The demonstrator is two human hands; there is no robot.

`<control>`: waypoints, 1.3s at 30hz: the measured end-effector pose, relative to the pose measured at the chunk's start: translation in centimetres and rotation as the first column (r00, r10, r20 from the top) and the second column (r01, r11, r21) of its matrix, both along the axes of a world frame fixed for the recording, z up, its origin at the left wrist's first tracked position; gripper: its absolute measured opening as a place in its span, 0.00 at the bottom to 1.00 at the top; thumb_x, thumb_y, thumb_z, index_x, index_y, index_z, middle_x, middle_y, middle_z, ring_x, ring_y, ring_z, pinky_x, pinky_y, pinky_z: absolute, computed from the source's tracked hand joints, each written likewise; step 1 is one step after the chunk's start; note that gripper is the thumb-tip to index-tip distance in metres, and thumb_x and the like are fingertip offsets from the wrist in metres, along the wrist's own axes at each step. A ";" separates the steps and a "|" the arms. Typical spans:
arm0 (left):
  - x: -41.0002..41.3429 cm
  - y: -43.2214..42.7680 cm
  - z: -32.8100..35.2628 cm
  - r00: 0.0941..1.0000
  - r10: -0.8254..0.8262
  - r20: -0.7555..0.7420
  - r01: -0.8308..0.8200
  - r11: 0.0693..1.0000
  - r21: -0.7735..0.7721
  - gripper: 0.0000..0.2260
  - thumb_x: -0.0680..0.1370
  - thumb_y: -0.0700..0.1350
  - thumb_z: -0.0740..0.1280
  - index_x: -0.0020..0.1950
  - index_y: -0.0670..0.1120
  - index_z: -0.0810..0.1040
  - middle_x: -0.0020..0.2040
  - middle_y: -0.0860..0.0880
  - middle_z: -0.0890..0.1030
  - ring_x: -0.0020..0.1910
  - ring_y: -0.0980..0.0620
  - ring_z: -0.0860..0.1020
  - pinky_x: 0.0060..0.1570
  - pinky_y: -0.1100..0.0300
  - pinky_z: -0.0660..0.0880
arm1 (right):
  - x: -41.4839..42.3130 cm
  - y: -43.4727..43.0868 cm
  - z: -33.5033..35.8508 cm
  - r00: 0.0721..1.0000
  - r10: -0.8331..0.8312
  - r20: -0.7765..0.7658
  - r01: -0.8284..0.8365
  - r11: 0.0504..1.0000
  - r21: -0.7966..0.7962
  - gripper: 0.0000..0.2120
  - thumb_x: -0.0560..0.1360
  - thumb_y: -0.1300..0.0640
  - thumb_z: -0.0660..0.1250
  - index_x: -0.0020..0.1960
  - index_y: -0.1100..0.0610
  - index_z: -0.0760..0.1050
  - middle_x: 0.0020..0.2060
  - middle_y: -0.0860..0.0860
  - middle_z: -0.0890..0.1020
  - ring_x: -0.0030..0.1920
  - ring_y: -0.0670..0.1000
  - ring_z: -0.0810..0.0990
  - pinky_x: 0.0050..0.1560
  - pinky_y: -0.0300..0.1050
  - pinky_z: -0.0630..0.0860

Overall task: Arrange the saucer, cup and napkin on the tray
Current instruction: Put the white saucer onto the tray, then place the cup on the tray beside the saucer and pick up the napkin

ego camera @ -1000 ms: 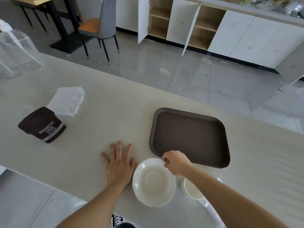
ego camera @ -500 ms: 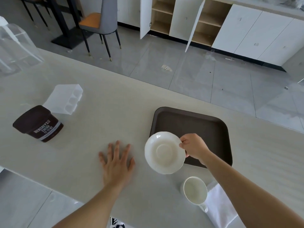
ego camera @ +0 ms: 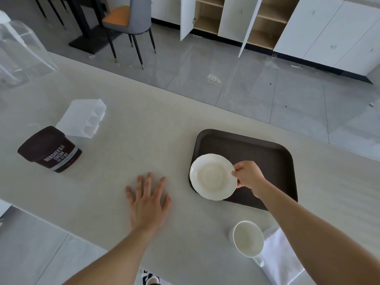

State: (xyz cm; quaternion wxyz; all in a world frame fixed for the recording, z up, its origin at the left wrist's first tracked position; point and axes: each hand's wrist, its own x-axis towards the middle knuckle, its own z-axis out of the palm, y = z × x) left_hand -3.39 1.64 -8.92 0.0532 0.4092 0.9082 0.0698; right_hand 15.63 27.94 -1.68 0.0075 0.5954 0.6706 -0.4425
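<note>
From the head camera, a dark brown tray (ego camera: pixel 255 153) lies on the pale bench (ego camera: pixel 144 130), and nothing rests flat on its floor apart from the white saucer (ego camera: pixel 212 176) over its near left corner. The saucer overlaps the tray's left rim; whether it touches the tray or is held just above it cannot be told. A white cup (ego camera: pixel 248 239) stands upright and empty on the bench, near the front edge and apart from the tray, with its handle pointing toward the person. A white napkin (ego camera: pixel 280 258) lies just beside the cup on its right, partly hidden under the right forearm. Farther left on the bench, a brown cocoa tub (ego camera: pixel 50 150) leans on its side, touching a clear plastic box (ego camera: pixel 82 118) with open compartments; what is in either cannot be seen. A clear plastic container (ego camera: pixel 18 44) sits at the far left, blurred.

The right hand (ego camera: pixel 248 176) reaches forward over the tray, its fingers (ego camera: pixel 236 171) pinched on the saucer's right rim, thumb on top. The left hand (ego camera: pixel 148 198) lies palm down on the bench, well left of the tray, fingers spread and relaxed, gripping nothing. Both forearms are bare and stretch out from the bottom edge of the view.
</note>
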 end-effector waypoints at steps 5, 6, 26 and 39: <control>0.0 0.0 -0.2 1.000 -0.005 -0.008 0.005 1.000 0.015 0.26 0.76 0.60 0.56 0.75 0.61 0.62 0.78 0.45 0.62 0.78 0.41 0.54 0.74 0.35 0.45 | -0.2 0.0 -0.3 1.000 -0.014 -0.003 0.015 0.999 0.033 0.09 0.77 0.65 0.67 0.42 0.55 0.82 0.35 0.52 0.87 0.29 0.52 0.86 0.48 0.57 0.85; 0.0 0.0 -0.2 1.000 -0.005 -0.009 0.005 1.000 0.016 0.26 0.76 0.60 0.56 0.75 0.61 0.62 0.78 0.45 0.62 0.78 0.41 0.54 0.74 0.35 0.45 | -0.1 -0.1 -0.4 1.000 -0.013 -0.007 0.013 0.999 0.038 0.09 0.76 0.64 0.67 0.42 0.54 0.82 0.35 0.52 0.87 0.29 0.52 0.86 0.48 0.56 0.85; 0.2 -0.1 0.3 1.000 -0.002 0.004 0.002 1.000 0.023 0.26 0.76 0.61 0.52 0.75 0.60 0.62 0.78 0.45 0.62 0.78 0.41 0.54 0.74 0.34 0.46 | 8.8 -7.2 4.7 0.992 -0.017 -0.121 0.047 0.966 0.254 0.08 0.77 0.60 0.68 0.42 0.51 0.83 0.32 0.50 0.85 0.31 0.49 0.84 0.38 0.44 0.82; 0.1 -0.1 0.5 1.000 0.006 0.022 -0.006 1.000 0.005 0.26 0.77 0.62 0.51 0.76 0.60 0.62 0.79 0.46 0.60 0.79 0.42 0.51 0.74 0.35 0.46 | 14.9 -15.3 4.7 0.915 0.295 0.274 -0.356 0.912 0.205 0.40 0.62 0.36 0.78 0.69 0.44 0.69 0.50 0.39 0.76 0.43 0.40 0.77 0.47 0.40 0.77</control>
